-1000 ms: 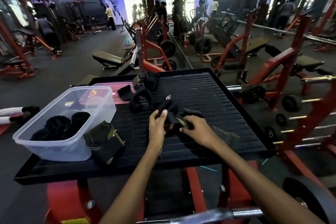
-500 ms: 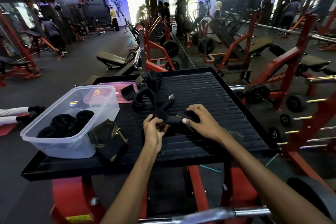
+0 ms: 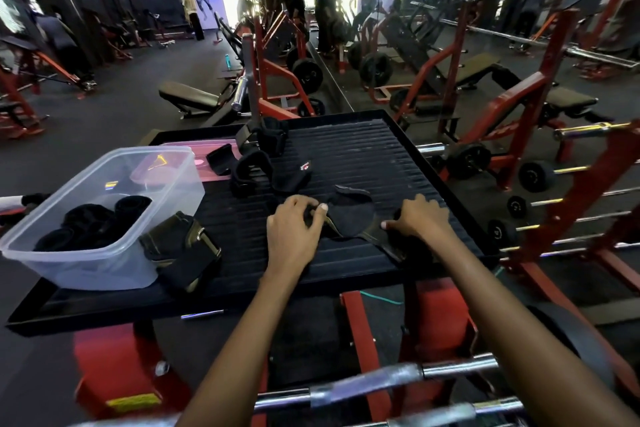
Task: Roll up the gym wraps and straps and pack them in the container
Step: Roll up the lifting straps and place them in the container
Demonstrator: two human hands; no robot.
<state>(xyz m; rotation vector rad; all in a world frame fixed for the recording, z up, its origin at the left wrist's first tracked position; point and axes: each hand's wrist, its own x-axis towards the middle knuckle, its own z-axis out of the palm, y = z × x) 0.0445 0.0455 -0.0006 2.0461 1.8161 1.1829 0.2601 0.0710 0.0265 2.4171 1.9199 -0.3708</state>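
A black strap (image 3: 349, 215) lies stretched across the ribbed black platform (image 3: 363, 149). My left hand (image 3: 294, 222) pinches its left end with thumb and fingers. My right hand (image 3: 419, 217) presses its right end flat near the platform's right edge. A clear plastic container (image 3: 104, 215) stands at the left and holds several rolled black wraps (image 3: 90, 222). A folded black and olive wrap (image 3: 180, 250) leans against the container's right side. More loose black straps (image 3: 263, 163) lie in a heap behind my hands.
A pink lid (image 3: 207, 156) lies behind the container. Red machine frames and a chrome bar (image 3: 381, 385) sit below the platform. Weight racks stand to the right, benches and several people farther back.
My hands have moved apart, pulling the bunched strap out flat. The right hand has slid right toward the platform's edge. The camera has tilted slightly.
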